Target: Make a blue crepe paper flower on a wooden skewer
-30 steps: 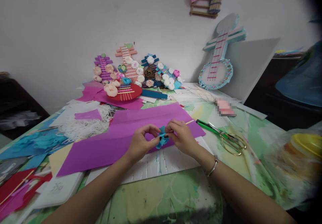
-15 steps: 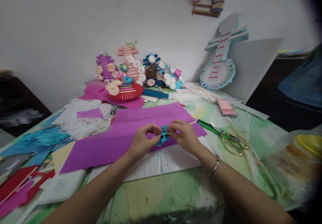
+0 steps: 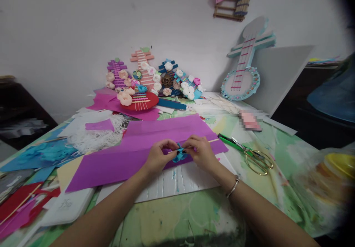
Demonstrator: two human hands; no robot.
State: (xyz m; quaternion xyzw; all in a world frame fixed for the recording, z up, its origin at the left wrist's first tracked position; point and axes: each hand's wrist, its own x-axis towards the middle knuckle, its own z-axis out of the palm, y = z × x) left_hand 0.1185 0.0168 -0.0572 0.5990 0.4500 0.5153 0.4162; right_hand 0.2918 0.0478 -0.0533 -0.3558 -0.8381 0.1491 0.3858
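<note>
Blue paper piece is located above the near edge of the purple sheet, between our two hands. Our left hand is nearly closed, thumb and index finger pinching the piece from the left. Our right hand is likewise nearly closed, pinching it from the right. A thin wooden stick extends beyond our right hand, over the purple sheet.

Nearest to us, the green patterned tablecover is exposed in front of the purple sheet. A white board with lengthwise grooves lies partly beneath the sheet. Left of the sheet, we have a white flat case and red paper. Right of it, we have gold-handled scissors across a green cutter, with a yellow-lidded container farther right.

White shredded strips lie beyond the sheet's left part. Behind the sheet, we see a red instrument model; behind and to the right, a pale blue instrument model stands tilted.
</note>
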